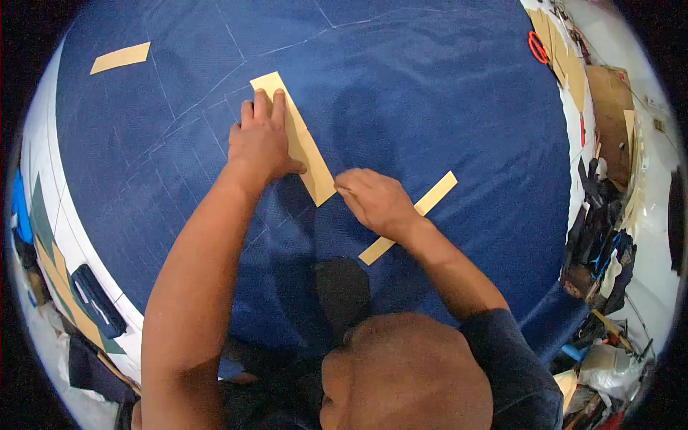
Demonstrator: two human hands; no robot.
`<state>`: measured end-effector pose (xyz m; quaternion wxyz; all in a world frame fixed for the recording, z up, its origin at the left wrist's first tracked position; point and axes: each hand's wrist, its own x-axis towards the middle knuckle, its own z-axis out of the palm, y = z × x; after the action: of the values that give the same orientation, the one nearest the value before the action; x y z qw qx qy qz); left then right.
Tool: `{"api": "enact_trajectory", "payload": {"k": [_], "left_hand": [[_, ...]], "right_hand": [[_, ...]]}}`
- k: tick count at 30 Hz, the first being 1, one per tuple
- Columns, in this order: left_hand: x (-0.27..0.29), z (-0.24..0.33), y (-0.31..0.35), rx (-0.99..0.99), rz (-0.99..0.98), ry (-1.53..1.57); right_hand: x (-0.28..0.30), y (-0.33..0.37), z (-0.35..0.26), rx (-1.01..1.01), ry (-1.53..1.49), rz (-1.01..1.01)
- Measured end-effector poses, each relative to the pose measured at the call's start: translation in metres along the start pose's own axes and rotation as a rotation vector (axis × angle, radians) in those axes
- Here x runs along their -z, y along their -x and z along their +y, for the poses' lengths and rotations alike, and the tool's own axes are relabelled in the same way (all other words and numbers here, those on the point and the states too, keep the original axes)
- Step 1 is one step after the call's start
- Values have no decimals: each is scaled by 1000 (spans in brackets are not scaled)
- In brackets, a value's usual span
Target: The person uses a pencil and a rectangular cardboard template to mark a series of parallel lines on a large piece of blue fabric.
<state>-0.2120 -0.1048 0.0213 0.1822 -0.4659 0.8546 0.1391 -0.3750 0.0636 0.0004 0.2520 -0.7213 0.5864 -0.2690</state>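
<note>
Beneath my left hand lies a long cream card strip, slanted across the blue fabric. The fingers and thumb of that hand are spread and press the strip flat. My right hand is closed in a pinch beside the strip's lower end; what it pinches is too small to make out. A narrower card strip passes partly under my right wrist. Thin pale lines mark the fabric around and left of my left hand.
A short card piece lies at the far left. Red-handled scissors rest at the far right edge by brown card pieces. A dark patch shows close to me. Cluttered items line the right side; a dark case sits at left.
</note>
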Motion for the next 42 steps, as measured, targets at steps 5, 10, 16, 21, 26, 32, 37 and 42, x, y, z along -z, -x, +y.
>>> {"api": "enact_trajectory", "payload": {"k": [5, 10, 16, 21, 26, 32, 37, 42], "left_hand": [[0, -2, 1, 6, -18, 5], [3, 1, 1, 2, -32, -11], [0, -2, 1, 5, -10, -25], [-1, -2, 1, 2, -12, -45], [4, 1, 2, 15, -42, -33], [-1, -3, 0, 4, -6, -17], [-1, 0, 0, 7, -18, -21], [2, 0, 1, 16, -32, -18]], "right_hand": [[3, 6, -3, -91, -26, -87], [-2, 7, -11, -146, -186, 118], [-22, -2, -13, -31, -263, -87], [-14, -6, -14, -103, -195, -192], [-15, -7, -9, -46, -142, -230], [-18, -8, -9, 18, -141, -215], [-16, -7, -9, -24, -158, -213], [-16, -8, -9, -6, -133, -245]]}}
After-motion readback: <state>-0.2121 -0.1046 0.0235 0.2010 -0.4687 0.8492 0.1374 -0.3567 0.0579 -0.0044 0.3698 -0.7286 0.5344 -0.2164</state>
